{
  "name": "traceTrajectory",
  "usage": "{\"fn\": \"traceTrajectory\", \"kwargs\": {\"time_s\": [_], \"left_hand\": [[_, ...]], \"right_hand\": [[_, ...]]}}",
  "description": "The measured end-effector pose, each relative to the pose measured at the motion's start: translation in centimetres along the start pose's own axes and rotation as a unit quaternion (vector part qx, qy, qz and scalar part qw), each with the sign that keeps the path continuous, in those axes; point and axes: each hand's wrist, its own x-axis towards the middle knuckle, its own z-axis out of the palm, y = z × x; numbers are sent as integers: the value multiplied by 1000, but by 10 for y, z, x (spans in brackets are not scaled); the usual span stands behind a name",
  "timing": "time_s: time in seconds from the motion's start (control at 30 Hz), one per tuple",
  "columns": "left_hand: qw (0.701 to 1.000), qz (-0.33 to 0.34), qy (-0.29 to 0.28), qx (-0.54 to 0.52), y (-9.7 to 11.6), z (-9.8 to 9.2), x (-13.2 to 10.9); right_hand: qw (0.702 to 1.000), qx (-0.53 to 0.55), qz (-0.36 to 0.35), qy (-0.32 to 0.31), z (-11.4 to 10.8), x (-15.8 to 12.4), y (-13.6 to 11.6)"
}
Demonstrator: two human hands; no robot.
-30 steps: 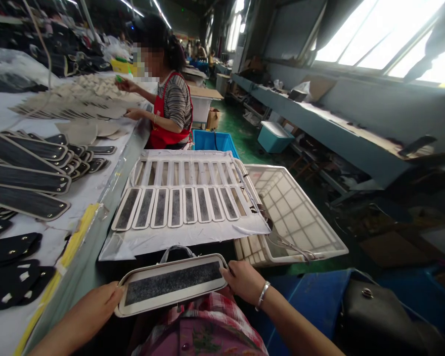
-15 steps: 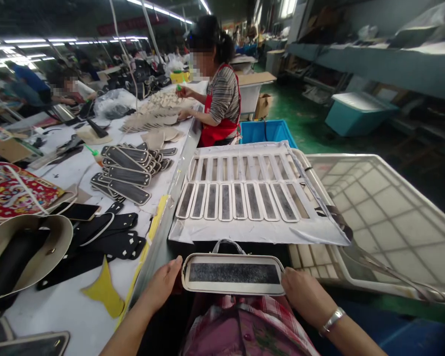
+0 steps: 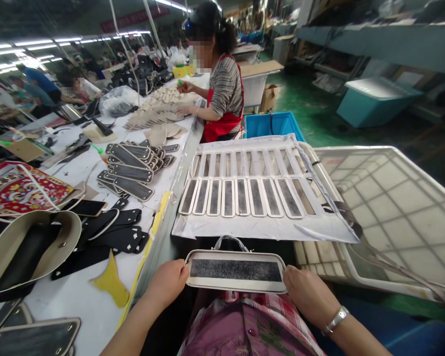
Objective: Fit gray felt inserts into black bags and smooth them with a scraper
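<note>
Above my lap is a cream handbag (image 3: 241, 285), a long rounded shape with a dark speckled panel facing up and a handle wrapped in clear film at its far side. My left hand (image 3: 171, 279) is closed on its left end, and my right hand (image 3: 307, 291) grips the right end. Just beyond it lies a white cloth-covered board (image 3: 230, 226) with two rows of slots. Along the nearer row rest several cream-edged strips with dark centres (image 3: 242, 198).
On the left table are stacked dark strap pieces (image 3: 131, 173), a curved cream band (image 3: 72, 232), a yellow scrap (image 3: 113, 282) and a red printed bag (image 3: 25, 190). A white plastic crate (image 3: 359, 247) stands right. Ahead, a co-worker in a red apron (image 3: 228, 99) sits by the table.
My left fingers, earlier more extended at the handbag's left end, have now closed on it. The handbag has risen slightly. My view has shifted a little.
</note>
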Motion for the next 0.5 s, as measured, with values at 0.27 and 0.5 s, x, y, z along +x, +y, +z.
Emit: {"fn": "traceTrajectory", "kwargs": {"time_s": [0.27,0.5], "left_hand": [[999,35,-1,-39,-4,1,-1],[973,68,-1,-219,-18,12,-1]], "right_hand": [[999,15,33,12,0,2,1],[998,47,50,16,-5,1,0]]}}
